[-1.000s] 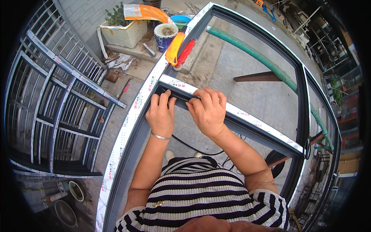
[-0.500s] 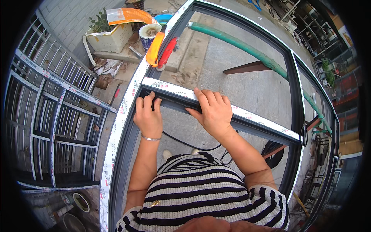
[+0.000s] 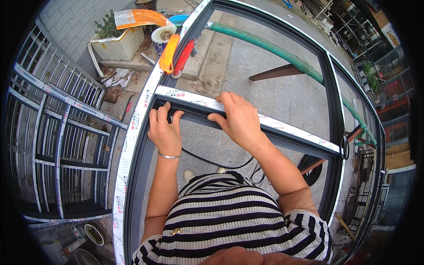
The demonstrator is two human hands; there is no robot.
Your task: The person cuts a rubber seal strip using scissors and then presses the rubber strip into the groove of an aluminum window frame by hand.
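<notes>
A large window frame [image 3: 132, 132] of dark profiles with printed white film lies before me. Its crossbar [image 3: 287, 128] runs rightward from the left side piece. My left hand [image 3: 165, 134], with a bracelet at the wrist, is closed near the left corner, fingertips in the bar's dark groove. It pinches what looks like a black rubber strip, mostly hidden by the fingers. My right hand [image 3: 240, 119] wraps over the crossbar farther right, fingers on the white film and thumb along the near dark edge. A thin black strip [image 3: 216, 165] hangs in a curve below the bar.
An orange-handled tool [image 3: 169, 54] and a red tool [image 3: 183, 58] rest on the frame's upper left. A green-wrapped pole [image 3: 265, 47] passes beneath. More frames [image 3: 59, 132] stand left, near a bucket [image 3: 160, 44] and a cactus planter [image 3: 117, 44].
The view has shifted slightly, moving the scene left and up a little. My right hand has slid slightly left along the crossbar, and its thumb now lies flatter. The left hand stays at the corner.
</notes>
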